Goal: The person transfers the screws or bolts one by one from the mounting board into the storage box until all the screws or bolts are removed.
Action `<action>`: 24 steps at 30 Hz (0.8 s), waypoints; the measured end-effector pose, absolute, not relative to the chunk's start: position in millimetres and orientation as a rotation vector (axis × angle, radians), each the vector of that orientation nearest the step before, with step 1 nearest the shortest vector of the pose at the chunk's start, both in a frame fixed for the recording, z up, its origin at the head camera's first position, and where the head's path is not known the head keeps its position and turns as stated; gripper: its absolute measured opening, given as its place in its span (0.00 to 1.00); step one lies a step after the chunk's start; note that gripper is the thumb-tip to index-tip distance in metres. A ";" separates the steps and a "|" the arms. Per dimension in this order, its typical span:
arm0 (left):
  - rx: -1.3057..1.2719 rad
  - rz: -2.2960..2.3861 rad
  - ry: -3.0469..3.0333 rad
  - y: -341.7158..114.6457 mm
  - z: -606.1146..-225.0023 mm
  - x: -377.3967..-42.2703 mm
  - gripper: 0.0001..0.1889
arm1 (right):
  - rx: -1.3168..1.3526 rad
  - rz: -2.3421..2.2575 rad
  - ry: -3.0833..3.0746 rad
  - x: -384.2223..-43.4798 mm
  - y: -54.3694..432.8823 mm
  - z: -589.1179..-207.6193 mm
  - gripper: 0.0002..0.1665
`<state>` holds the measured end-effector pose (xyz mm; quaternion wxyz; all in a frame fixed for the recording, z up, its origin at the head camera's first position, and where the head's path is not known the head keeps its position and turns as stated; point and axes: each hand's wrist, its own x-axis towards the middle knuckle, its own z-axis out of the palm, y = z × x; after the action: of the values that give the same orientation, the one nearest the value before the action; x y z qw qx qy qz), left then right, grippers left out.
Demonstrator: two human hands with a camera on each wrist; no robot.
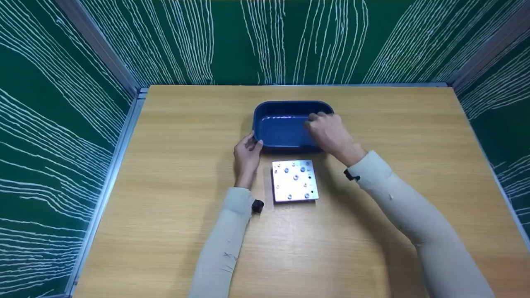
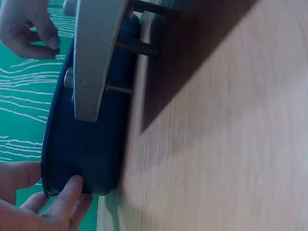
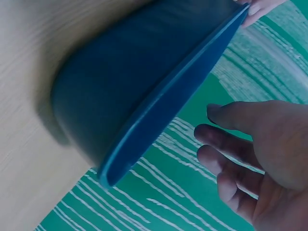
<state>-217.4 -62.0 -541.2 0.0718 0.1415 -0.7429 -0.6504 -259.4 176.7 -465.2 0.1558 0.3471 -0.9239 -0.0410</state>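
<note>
Bin (image 1: pixel 283 128) lying crosswise past the metal plate (image 1: pixel 298 178) is being pinched at its near-left corner by the left hand (image 1: pixel 246 155), while the right hand (image 1: pixel 329 130), kinda half-curled and empty, is being held above its right end

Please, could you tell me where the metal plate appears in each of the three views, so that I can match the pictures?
Head: the metal plate is below and right of the picture's centre, just below the blue tray.
Left wrist: edge-on at upper left, in front of the blue tray, screw shafts pointing right.
Right wrist: not in this picture.
Shared landmark: the blue tray, also seen here.
</note>
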 end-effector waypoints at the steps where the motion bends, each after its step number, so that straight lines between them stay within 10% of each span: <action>1: 0.425 -1.963 -2.223 -62.0 -541.6 -217.5 0.23 | 1.007 -0.099 -2.621 -256.6 176.0 -465.2 0.07; 24: 0.427 -1.962 -2.223 -62.5 -542.1 -217.3 0.24 | 1.105 0.029 -2.557 -213.0 181.0 -478.8 0.03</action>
<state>-217.3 -62.5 -542.1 0.0728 0.1423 -0.7400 -0.6533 -213.0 181.0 -478.8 0.1769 0.3905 -0.9034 0.0102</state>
